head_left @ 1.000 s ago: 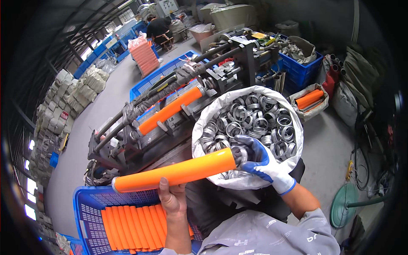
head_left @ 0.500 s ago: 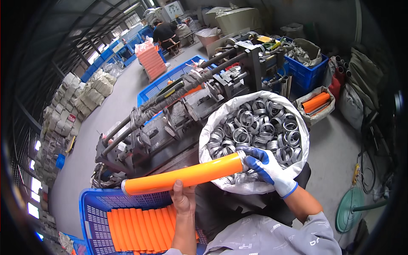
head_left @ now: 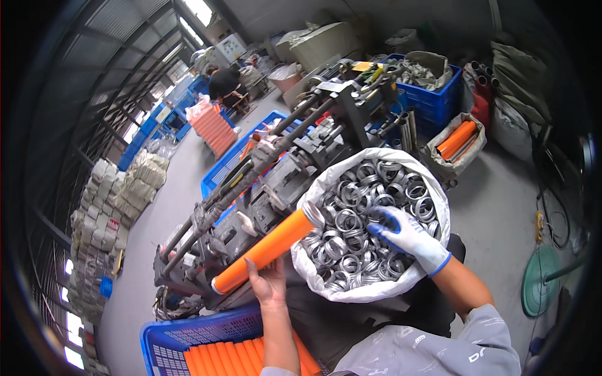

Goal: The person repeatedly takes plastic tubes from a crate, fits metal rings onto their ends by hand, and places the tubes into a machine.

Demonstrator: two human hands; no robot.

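Observation:
My bare left hand (head_left: 266,285) grips a long orange tube (head_left: 260,254) from below. The tube slants up to the right, and a metal ring (head_left: 312,215) sits on its upper end by the sack's rim. My right hand (head_left: 407,237), in a white glove with blue fingertips, lies in a white sack (head_left: 370,293) full of shiny metal rings (head_left: 351,219). Its fingertips pinch one ring at the top of the heap.
A dark metal machine (head_left: 251,188) with long rods runs diagonally behind the tube. A blue crate (head_left: 164,335) of orange tubes stands at the lower left. More blue crates, sacks and a bag of orange tubes (head_left: 458,141) lie beyond. A person (head_left: 222,81) sits far back.
My right hand has left the tube's end and moved right into the heap of rings. The tube has swung so that its right end points up toward the machine.

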